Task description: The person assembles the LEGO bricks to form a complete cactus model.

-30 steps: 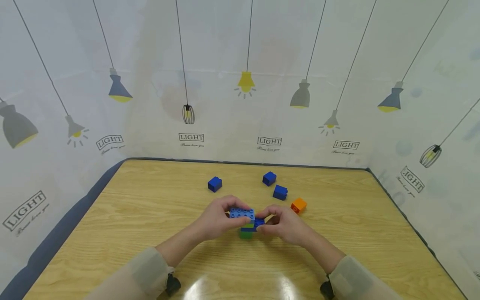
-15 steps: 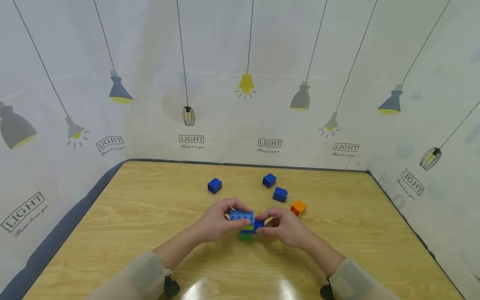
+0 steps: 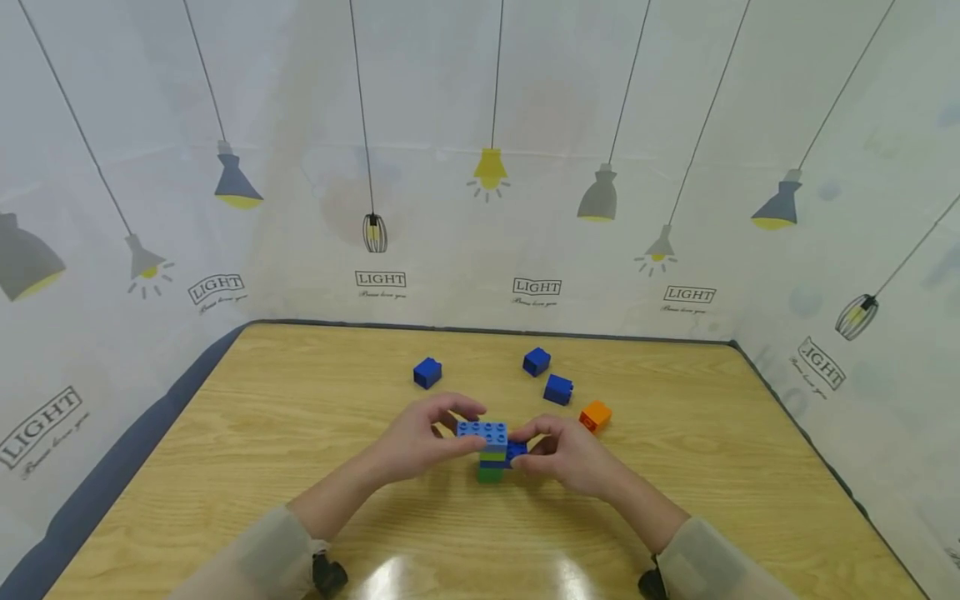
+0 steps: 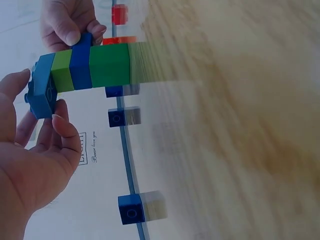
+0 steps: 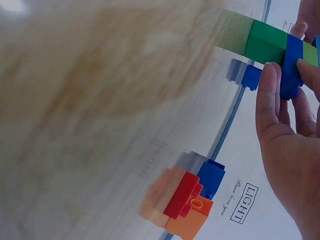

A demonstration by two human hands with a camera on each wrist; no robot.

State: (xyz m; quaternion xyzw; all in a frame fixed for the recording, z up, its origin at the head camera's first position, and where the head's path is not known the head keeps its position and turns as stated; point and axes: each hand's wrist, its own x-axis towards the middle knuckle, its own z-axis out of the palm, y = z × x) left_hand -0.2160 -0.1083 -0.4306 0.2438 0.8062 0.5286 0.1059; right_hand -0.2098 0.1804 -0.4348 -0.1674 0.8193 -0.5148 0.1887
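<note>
Around you runs a white wall covering printed with hanging lamps, and it comes down behind the far and side edges of the table, whose wood-grain top is glossy enough to mirror things and looks firm. Your left hand has its fingers relaxed and parted about the top of the stack, and you cannot tell whether its thumb touches; your right hand pinches the jutting end of a dark-blue brick in it. That stack stands upright on the table, roughly midway between the left and right edges, well in from the far one. Expect it to be light, stiff, smooth and hard to break, though likely to part at its joints if twisted; steady it low, by the green brick at its foot. The light-blue brick on top overhangs to your left, so pressing its unsupported end could lever it loose; press above the lime brick instead. Toward the far edge lie three loose dark-blue bricks, with an orange brick nearer you and a red brick close by it.
</note>
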